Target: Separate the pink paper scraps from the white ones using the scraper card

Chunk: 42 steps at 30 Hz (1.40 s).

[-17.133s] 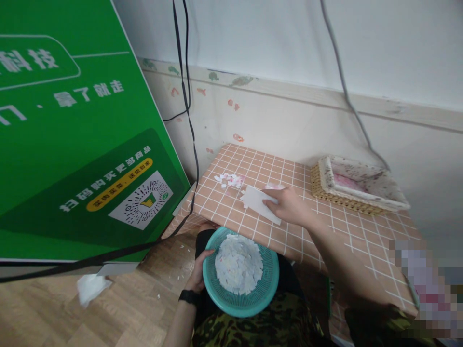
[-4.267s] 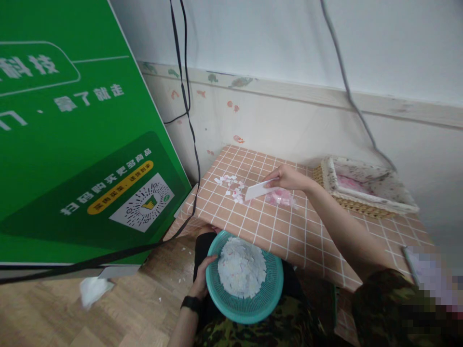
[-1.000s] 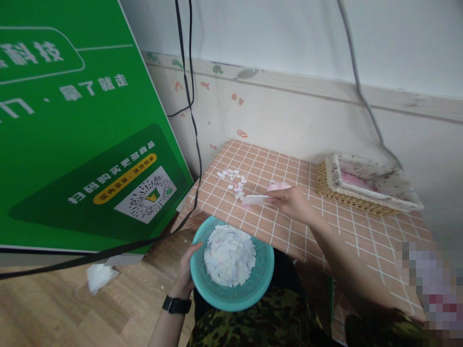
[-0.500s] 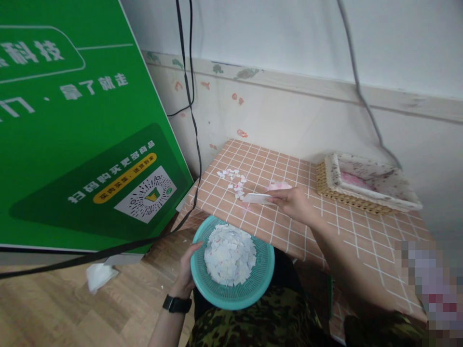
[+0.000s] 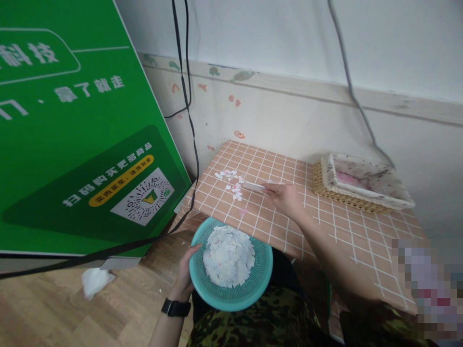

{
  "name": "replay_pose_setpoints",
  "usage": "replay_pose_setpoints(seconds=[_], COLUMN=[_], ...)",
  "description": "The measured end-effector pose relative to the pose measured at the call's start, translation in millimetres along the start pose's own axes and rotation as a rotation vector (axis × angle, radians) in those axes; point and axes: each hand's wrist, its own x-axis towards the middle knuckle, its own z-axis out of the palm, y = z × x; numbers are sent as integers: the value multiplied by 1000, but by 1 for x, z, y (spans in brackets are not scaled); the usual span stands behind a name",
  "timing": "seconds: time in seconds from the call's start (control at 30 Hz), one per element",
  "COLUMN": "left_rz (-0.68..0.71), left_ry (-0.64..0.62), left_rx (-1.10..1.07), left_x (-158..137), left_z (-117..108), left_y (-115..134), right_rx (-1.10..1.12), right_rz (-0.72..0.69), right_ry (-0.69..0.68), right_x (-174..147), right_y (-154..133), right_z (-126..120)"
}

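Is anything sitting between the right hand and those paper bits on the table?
Only the white card that the right hand holds, pointing toward the paper bits; nothing else visible stands between them.

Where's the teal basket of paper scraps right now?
In the head view, the teal basket is at lower centre, just in front of the table, its left rim held in the left hand.

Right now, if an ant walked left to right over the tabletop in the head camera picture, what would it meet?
Little paper scraps → the white card → the right hand pinching that card → the woven basket with a cloth lining.
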Motion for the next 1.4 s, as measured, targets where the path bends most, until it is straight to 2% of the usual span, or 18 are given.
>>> replay_pose_setpoints(seconds=[0.17,0.33,0.43,0.57,0.7,0.87,1.23,1.33,1.4], left_rz=[-21,-24,-19,-3,8,6,21,23,25], left_ry=[-19,-12,-18,-23,-18,-41,-4,21,37], left_rx=[-23,-12,-3,-17,0,30,6,-2,-2], left_x=[0,0,1,3,3,1,-6,-7,-8], left_z=[1,1,0,-2,-3,-3,9,9,9], left_y=[0,-1,-2,-4,-4,0,6,8,9], right_rx=[-14,90,90,8,6,118,238,250,162], right_rz=[-60,-52,-7,24,-37,-92,-170,-115,-53], right_ry=[-68,-134,-72,24,1,-87,-170,-88,-1], right_x=[-16,-41,-48,-55,-68,-81,-83,-74,-63], right_y=[-4,-15,-19,-17,-21,-37,-62,-56,-46], right_z=[-6,-16,-19,-13,0,4,2,3,3])
